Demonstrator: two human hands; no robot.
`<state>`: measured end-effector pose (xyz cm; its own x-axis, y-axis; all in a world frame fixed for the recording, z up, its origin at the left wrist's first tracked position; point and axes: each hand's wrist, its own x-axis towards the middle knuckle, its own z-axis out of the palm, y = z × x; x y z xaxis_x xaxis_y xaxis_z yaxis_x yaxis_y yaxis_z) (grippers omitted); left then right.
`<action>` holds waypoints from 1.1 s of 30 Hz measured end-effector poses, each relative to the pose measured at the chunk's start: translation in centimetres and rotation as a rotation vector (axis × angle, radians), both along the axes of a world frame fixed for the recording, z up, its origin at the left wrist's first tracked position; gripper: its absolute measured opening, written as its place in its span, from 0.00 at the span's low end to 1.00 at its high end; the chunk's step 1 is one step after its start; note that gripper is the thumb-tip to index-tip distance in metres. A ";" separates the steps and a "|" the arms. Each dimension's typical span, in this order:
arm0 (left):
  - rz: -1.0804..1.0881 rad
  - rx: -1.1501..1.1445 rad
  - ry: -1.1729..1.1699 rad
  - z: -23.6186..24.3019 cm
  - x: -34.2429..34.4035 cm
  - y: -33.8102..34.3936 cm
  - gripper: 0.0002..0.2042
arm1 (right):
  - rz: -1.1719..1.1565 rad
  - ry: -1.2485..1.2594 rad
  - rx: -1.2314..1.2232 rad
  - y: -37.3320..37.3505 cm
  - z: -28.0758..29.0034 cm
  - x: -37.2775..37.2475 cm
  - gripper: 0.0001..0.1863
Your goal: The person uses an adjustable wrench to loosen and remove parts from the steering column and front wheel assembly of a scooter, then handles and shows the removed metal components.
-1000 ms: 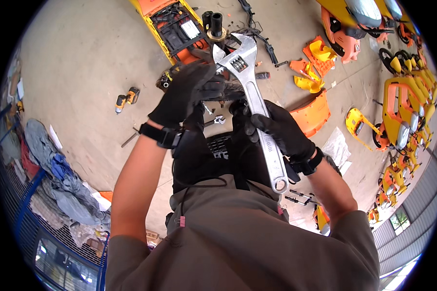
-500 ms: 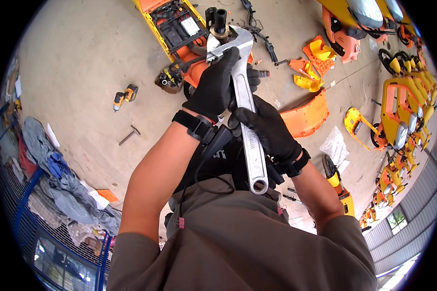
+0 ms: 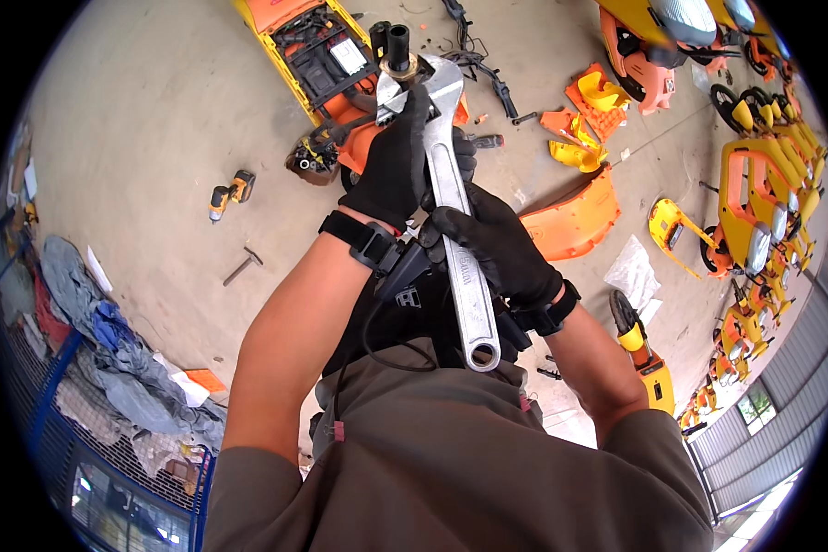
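Observation:
A large silver adjustable wrench (image 3: pixel 460 248) runs lengthwise in front of my body. Its jaws are at a brass-coloured collar (image 3: pixel 401 72) on an upright black tube (image 3: pixel 397 41); whether they grip it tightly I cannot tell. My left hand (image 3: pixel 391 166), in a black glove, is closed around the wrench just below its head. Lower down, my right hand (image 3: pixel 501 244), gloved too, wraps the handle, with the thumb lying across it. The handle's holed end sticks out below that hand. Part of what lies beneath the wrench head is hidden by my left hand.
Beyond my hands stands a partly stripped orange and yellow vehicle body (image 3: pixel 313 60). A cordless drill (image 3: pixel 233 195) and a hammer (image 3: pixel 244 265) lie on the floor at left. Orange panels (image 3: pixel 575 221) lie to the right, near rows of yellow scooters (image 3: pixel 754 193). Cloths (image 3: pixel 129 340) heap at lower left.
The whole view has shifted slightly, and the wrench head and black tube appear a little further left and lower. Both hands keep their hold on the wrench.

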<state>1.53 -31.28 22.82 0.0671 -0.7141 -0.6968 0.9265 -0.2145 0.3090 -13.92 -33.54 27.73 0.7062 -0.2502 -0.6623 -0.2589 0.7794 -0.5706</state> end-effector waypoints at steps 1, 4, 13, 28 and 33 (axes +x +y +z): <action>-0.010 0.004 -0.010 -0.1 0.0 -0.1 0.30 | 0.015 0.009 -0.019 -0.1 -0.1 -0.1 0.19; -0.039 0.020 -0.048 -0.1 0.1 -0.1 0.29 | -0.030 -0.030 0.032 -0.1 -0.2 -0.1 0.14; -0.051 0.038 -0.055 0.1 0.5 -0.1 0.24 | 0.059 0.007 -0.058 -0.9 -0.6 -0.4 0.19; -0.135 -0.047 -0.052 -0.7 1.9 0.3 0.20 | 0.036 -0.028 0.088 -2.3 -1.0 0.1 0.19; -0.024 -0.075 0.024 -1.5 0.8 -0.2 0.18 | 0.084 -0.082 0.104 -3.8 -2.4 -1.2 0.17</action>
<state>2.30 -31.45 21.32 0.0332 -0.7657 -0.6424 0.9288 -0.2136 0.3027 -15.13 -37.36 25.34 0.7746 -0.1212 -0.6207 -0.2816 0.8126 -0.5102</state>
